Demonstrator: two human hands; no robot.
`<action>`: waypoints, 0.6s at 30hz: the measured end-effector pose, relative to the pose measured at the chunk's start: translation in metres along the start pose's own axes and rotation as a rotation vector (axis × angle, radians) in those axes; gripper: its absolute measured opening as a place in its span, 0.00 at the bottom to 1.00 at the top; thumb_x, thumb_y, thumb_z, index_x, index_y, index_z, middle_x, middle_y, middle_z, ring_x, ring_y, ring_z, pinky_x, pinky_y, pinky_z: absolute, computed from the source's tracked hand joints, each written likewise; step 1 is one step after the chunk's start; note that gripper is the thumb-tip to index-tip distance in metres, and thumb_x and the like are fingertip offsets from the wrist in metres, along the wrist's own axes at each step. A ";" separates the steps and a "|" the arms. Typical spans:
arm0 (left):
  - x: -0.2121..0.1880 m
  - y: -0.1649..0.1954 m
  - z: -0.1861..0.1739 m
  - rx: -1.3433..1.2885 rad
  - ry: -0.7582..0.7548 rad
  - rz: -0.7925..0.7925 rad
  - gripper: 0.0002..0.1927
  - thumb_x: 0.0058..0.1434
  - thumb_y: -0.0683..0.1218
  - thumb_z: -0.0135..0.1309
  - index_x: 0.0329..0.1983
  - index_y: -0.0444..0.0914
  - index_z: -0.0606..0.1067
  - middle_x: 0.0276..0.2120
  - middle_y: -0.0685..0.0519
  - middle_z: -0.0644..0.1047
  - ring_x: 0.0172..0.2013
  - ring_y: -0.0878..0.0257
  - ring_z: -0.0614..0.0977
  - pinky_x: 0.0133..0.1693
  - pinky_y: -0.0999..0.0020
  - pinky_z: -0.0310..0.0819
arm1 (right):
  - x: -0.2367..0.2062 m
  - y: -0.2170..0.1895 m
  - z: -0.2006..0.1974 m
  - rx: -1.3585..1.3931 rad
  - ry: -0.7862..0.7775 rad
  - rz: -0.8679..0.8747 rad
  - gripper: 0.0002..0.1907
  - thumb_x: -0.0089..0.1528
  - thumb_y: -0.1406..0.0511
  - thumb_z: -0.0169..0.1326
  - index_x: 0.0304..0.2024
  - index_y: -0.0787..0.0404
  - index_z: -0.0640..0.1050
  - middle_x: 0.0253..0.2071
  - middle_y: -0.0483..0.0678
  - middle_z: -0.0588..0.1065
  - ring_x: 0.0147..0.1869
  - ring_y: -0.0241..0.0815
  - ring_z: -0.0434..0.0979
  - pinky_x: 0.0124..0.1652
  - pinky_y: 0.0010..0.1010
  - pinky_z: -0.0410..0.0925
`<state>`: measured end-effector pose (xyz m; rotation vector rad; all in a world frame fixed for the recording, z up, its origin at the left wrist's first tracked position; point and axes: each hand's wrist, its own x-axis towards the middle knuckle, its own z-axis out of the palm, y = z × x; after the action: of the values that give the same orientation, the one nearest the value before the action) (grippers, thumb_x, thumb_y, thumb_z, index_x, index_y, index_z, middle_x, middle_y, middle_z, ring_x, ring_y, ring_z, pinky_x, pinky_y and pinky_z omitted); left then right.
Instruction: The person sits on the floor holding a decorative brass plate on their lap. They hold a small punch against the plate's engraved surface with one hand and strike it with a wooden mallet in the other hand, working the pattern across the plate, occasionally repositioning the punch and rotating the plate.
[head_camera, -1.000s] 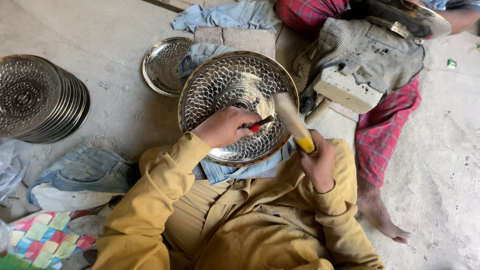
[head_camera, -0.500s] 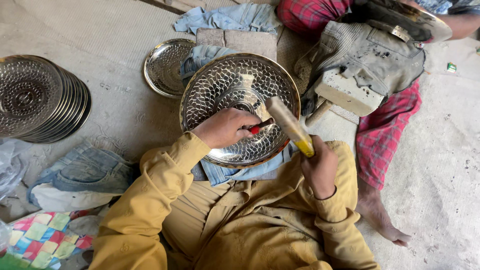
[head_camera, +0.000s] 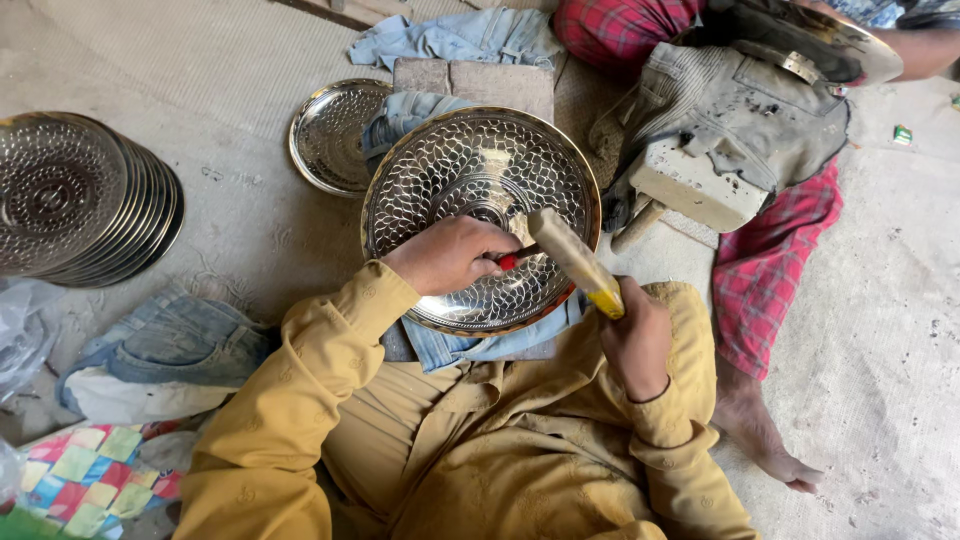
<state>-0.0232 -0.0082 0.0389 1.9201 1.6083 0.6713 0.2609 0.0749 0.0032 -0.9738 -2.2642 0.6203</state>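
My left hand (head_camera: 450, 255) pinches a red-handled punch (head_camera: 515, 258) against the embossed metal plate (head_camera: 480, 215) lying on denim just beyond my lap, while my right hand (head_camera: 635, 340) grips a wooden mallet (head_camera: 572, 258) angled up-left over the punch.

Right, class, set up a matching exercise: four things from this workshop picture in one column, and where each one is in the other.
1 hammer
2 stack of plates
3 patterned round tray
4 folded jeans

A far left on the floor
B in the right hand
C under the left hand
D floor beside the left sleeve

Pairs: 1-B, 2-A, 3-C, 4-D
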 end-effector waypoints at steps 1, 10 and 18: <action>-0.001 0.000 -0.001 -0.004 0.026 0.023 0.10 0.61 0.44 0.61 0.46 0.39 0.80 0.34 0.51 0.82 0.35 0.58 0.85 0.41 0.59 0.78 | 0.001 0.000 0.003 0.128 0.021 0.019 0.08 0.59 0.73 0.58 0.41 0.66 0.76 0.29 0.60 0.75 0.30 0.45 0.75 0.34 0.33 0.66; -0.002 0.004 -0.005 -0.007 0.043 0.087 0.12 0.58 0.43 0.62 0.46 0.40 0.79 0.35 0.50 0.81 0.37 0.54 0.84 0.41 0.55 0.77 | -0.005 0.005 0.002 0.163 0.046 0.073 0.07 0.62 0.70 0.60 0.37 0.66 0.74 0.26 0.54 0.73 0.31 0.37 0.71 0.33 0.31 0.66; -0.002 0.001 -0.006 0.037 0.031 0.075 0.13 0.58 0.43 0.63 0.47 0.40 0.80 0.35 0.49 0.81 0.38 0.52 0.84 0.43 0.54 0.77 | -0.012 0.012 0.012 0.168 0.061 0.122 0.07 0.62 0.71 0.60 0.37 0.66 0.74 0.27 0.53 0.73 0.31 0.37 0.71 0.34 0.33 0.66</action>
<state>-0.0268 -0.0095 0.0441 2.0143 1.5842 0.7090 0.2650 0.0710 -0.0165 -1.0380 -2.0742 0.8085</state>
